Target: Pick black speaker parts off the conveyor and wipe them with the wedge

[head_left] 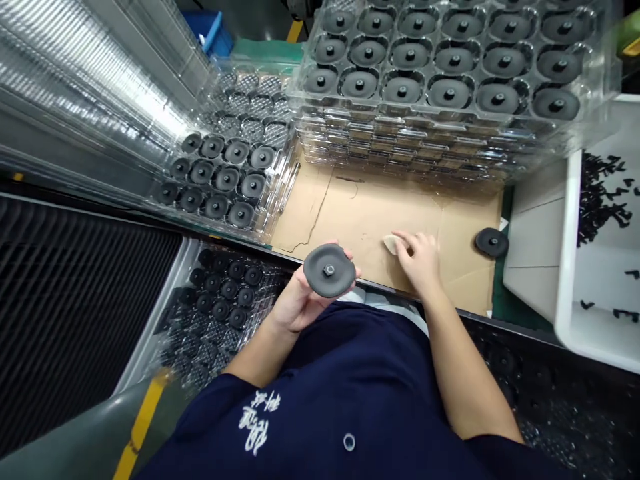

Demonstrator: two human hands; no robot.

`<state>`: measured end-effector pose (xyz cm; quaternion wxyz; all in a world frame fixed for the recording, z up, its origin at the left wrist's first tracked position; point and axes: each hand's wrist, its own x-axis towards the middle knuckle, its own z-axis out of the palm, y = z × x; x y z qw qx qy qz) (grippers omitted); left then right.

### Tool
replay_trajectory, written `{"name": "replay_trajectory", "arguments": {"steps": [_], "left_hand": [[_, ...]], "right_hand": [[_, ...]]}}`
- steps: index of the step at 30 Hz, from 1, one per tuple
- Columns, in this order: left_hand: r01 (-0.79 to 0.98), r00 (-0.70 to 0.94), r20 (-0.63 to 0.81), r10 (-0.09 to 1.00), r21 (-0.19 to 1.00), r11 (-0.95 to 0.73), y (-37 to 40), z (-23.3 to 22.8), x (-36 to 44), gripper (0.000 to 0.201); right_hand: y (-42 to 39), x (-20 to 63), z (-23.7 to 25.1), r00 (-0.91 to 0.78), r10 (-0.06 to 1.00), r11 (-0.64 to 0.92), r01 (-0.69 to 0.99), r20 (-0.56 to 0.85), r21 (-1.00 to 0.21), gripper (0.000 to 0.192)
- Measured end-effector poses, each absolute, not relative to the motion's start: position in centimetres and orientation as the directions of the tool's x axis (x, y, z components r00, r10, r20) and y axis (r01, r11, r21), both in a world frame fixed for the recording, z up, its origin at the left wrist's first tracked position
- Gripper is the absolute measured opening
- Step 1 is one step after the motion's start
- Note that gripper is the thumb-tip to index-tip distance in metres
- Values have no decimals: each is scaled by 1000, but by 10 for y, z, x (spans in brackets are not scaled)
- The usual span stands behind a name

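A round black rubber disc (320, 283) with a small hub at its middle rests in my left hand (299, 303), fingers curled around its rim and its hub side facing up. My right hand (420, 261) is over the cardboard sheet (350, 207), pinching a small pale, flat piece (391, 244) between thumb and fingers; its exact kind is not clear. Another black disc (492, 242) lies on the right part of the cardboard.
Stacked clear trays (390, 110) full of black discs stand at the back. To the left is a partly filled clear tray (247, 212). A white bin (565, 293) with small black pieces stands right. More discs (220, 287) lie in a lower tray.
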<state>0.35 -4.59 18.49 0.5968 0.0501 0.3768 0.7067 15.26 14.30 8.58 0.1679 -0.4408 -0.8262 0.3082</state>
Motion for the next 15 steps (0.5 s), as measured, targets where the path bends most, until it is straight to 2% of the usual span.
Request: {"name": "replay_trajectory", "arguments": {"steps": [1,3,5,6,8,9,10,12,13,15], "left_hand": [[-820,-254,-364,896,572,0,-46,186,5,64],[-829,-209,-327,922,560,11,-46,188,6,62],[-787,-223,-267,937,617,-11,-47,187,5,63],[-726,-262,-215,941,687,-45,-48,184,4,62],[-456,-378,-50,924,879,-139,-50,177,-1,63],[-239,-421,72,904,953,-187,-51,172,-4,71],[-4,-429,199,881,975,-222,-51,168,-7,84],[357,-375,382,844,900,-249,-54,162,-12,108],[452,-345,432,833,854,-256,-56,161,-15,114],[500,-332,418,845,838,-218,-60,162,-19,115]], "right_hand": [[147,154,77,-516,857,424,690,12,-586,32],[145,153,74,-491,867,459,720,86,-520,37],[133,151,87,-502,839,531,669,210,-519,40],[123,150,95,-519,811,573,610,269,-548,39],[102,147,111,-553,751,637,467,361,-613,38],[91,146,117,-569,722,660,398,393,-637,39],[82,145,121,-587,690,684,335,424,-648,41],[68,142,124,-631,601,750,233,491,-619,46],[65,141,125,-658,543,790,189,522,-584,48],[65,136,130,-719,413,862,111,559,-494,46]]}}
